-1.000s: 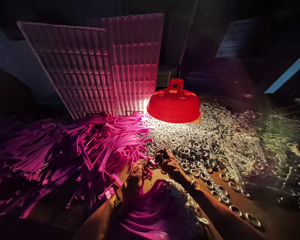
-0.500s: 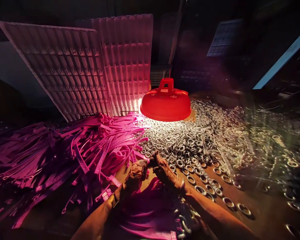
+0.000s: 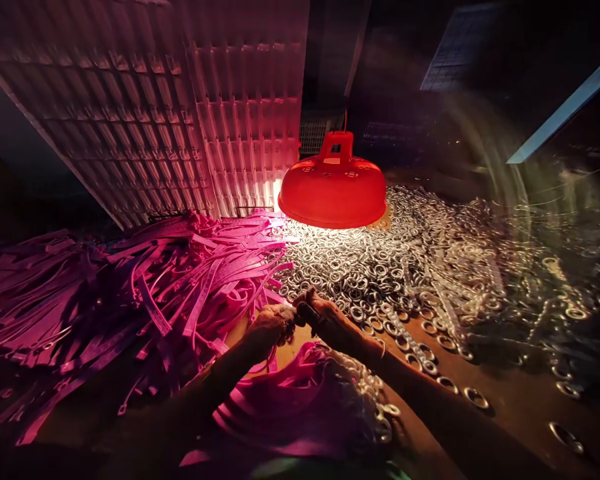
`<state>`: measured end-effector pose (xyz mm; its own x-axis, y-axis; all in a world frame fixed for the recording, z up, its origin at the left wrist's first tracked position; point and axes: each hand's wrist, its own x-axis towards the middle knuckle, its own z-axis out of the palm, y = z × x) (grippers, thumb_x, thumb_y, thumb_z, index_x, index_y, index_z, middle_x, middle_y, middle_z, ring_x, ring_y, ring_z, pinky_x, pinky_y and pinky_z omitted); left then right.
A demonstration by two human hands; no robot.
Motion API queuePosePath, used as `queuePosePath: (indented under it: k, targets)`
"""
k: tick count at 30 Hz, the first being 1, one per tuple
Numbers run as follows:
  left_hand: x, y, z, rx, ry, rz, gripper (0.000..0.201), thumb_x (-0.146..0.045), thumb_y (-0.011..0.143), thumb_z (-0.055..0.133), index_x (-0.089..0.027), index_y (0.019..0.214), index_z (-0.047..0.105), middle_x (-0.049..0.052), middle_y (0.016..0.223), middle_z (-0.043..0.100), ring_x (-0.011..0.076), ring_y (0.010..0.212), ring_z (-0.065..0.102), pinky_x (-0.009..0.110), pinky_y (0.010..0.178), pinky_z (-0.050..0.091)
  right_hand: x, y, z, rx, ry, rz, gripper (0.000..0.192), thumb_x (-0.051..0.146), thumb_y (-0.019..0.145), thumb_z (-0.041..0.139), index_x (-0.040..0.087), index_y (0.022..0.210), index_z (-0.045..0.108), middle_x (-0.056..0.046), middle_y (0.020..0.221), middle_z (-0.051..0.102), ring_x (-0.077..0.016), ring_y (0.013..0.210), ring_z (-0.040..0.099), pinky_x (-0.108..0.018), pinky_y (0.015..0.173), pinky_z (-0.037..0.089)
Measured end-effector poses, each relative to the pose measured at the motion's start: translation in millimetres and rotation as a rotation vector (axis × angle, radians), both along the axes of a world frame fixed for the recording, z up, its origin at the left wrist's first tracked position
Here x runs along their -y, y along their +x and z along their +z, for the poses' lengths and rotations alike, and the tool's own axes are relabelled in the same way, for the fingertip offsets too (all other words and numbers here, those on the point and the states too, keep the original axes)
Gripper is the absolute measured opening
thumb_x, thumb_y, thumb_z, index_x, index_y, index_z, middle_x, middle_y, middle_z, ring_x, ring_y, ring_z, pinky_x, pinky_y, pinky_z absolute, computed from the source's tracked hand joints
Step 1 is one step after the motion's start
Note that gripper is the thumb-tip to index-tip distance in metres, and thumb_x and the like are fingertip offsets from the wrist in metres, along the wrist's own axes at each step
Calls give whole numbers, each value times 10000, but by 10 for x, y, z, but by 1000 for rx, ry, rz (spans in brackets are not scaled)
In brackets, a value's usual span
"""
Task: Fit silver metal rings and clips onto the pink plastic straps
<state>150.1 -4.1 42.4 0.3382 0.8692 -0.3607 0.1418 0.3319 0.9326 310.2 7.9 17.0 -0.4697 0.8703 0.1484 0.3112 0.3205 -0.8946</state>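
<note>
My left hand (image 3: 274,325) and my right hand (image 3: 326,316) meet under the lamp, fingertips touching or nearly so. Both are closed in a pinch; shadow and the fingers hide what they hold. Left of them spreads a heap of pink straps (image 3: 205,283), some with small loops at their ends. Just beyond the fingers lies a large pile of silvery metal rings (image 3: 360,267). Nearer to me, below my wrists, rests a bunch of pink straps (image 3: 280,413) with metal rings (image 3: 380,400) along its right side.
A red lamp shade (image 3: 333,193) hangs low over the rings, lighting them. Ribbed translucent panels (image 3: 250,120) lean upright behind the straps. Loose rings (image 3: 476,398) lie scattered on the brown tabletop (image 3: 505,413) at the right. The far background is dark.
The view has tilted down slightly, so the lamp and piles sit higher. My hands remain together in a pinch, and my forearms are now in deeper shadow.
</note>
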Motion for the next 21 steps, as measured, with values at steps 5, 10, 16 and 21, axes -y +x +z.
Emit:
queuePosePath:
  k: [5,10,16,21]
  targets:
    - [98,-63,327,53,-139,-127,313,-433,630,648,-142,573,547,-85,415,353,34,370,223,217,375,118,531,153,243,178,56,22,292,341,884,489,183,1120,423,49,588,503,-62,432,322,-194,414,191]
    - [421,-71,290,64,-126,-370,399,-492,706,640,-104,614,636,-22,508,493,52,451,348,211,434,230,1100,188,205,228,-54,-88,215,382,863,542,184,943,521,1,565,544,-79,401,381,-214,397,170]
    - [827,-17,87,241,-3,-343,391,-457,798,588,-109,620,600,31,580,565,119,567,521,240,559,401,1431,180,-30,75,-269,-176,259,464,867,490,225,921,573,-55,653,597,-162,508,519,-237,395,294]
    - [931,0,-16,218,80,-270,370,-429,846,534,-101,696,617,50,644,587,129,610,537,249,585,420,1429,224,-127,-34,-369,-170,259,454,817,562,221,930,574,-43,673,583,-161,555,505,-246,449,363]
